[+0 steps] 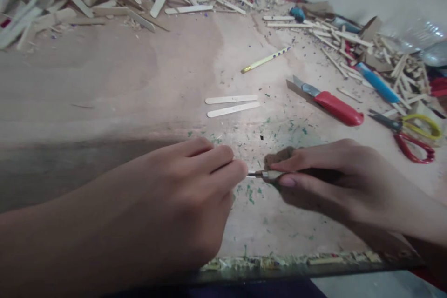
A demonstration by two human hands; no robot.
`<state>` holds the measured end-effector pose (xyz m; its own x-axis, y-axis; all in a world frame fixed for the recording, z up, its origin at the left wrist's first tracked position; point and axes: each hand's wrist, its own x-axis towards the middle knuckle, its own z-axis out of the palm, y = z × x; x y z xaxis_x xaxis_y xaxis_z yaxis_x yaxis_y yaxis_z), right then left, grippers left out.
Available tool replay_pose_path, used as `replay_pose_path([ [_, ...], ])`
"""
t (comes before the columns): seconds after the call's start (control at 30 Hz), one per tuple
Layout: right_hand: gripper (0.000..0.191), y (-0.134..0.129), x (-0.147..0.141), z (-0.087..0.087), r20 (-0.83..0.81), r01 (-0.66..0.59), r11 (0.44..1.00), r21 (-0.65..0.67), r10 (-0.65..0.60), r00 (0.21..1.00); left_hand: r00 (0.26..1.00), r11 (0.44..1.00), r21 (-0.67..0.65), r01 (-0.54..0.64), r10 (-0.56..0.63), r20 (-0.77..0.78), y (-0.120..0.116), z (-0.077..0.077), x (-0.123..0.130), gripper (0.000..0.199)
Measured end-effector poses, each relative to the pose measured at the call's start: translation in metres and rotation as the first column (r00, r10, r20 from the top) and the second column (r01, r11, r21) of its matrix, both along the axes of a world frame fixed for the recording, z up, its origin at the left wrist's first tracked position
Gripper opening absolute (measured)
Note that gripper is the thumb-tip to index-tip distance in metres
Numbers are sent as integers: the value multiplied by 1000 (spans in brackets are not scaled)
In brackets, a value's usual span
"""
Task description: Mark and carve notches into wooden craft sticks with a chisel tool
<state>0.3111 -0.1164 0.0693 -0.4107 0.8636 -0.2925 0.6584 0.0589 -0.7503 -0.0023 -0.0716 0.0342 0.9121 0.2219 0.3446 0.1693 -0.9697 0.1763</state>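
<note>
My right hand (331, 181) pinches a small carving tool (270, 174) with a slim pale handle and a metal collar. Its dark tip points left and meets the fingertips of my left hand (195, 195). That left hand is closed, knuckles up; a pale sliver shows at its fingertips, but what it grips is hidden. Just beyond the hands lie two craft sticks, an upper craft stick (231, 99) and a lower craft stick (233, 110), apart at their left ends. Green shavings (249, 192) are scattered under and around the tool.
A red-handled utility knife (338, 108) lies to the right, blade out, near red-and-yellow scissors (401, 125). Behind are a yellow pencil (266, 59) and a blue-handled tool (377, 83). Heaped sticks (80, 0) fill the far left; more scraps and a clear plastic bottle (419, 37) stand far right.
</note>
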Motion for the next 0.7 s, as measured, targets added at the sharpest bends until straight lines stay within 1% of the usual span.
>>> replay_pose_path([
  [0.1, 26, -1, 2, -5, -43, 76, 995, -70, -79, 996, 1000, 1000, 18, 6, -6, -6, 0, 0, 0, 25],
  [0.2, 24, -3, 6, -6, -55, 140, 985, -99, -145, 988, 1000, 1000, 6, 18, -18, -25, 1, 1, 0, 29],
  [0.3, 27, -2, 9, -1, -60, 182, 983, -33, -184, 981, 999, 1000, 1, 24, -23, -29, 3, 3, -2, 41],
  [0.37, 25, -2, 9, 4, -83, 239, 970, 47, -235, 969, 999, 999, 7, 34, -33, -34, 4, 4, -4, 44],
  [0.43, 23, -3, 8, 8, -87, 284, 944, 169, -273, 958, 998, 999, 19, 48, -47, -49, 4, 3, -8, 41],
  [0.5, 20, -9, 9, 12, -63, 295, 917, 268, -289, 955, 998, 999, 16, 42, -41, -55, 3, 0, -12, 36],
  [0.57, 16, -19, 12, 13, -12, 279, 920, 274, -286, 958, 999, 1000, -7, 23, -24, -43, -2, -3, -13, 31],
  [0.63, 23, -32, 16, 12, 25, 270, 928, 258, -286, 958, 1000, 998, -64, 18, -19, -16, -9, -5, -13, 26],
  [0.7, 31, -45, 19, 10, 23, 293, 912, 286, -312, 950, 999, 986, -165, 33, -33, 3, -17, -4, -12, 21],
])
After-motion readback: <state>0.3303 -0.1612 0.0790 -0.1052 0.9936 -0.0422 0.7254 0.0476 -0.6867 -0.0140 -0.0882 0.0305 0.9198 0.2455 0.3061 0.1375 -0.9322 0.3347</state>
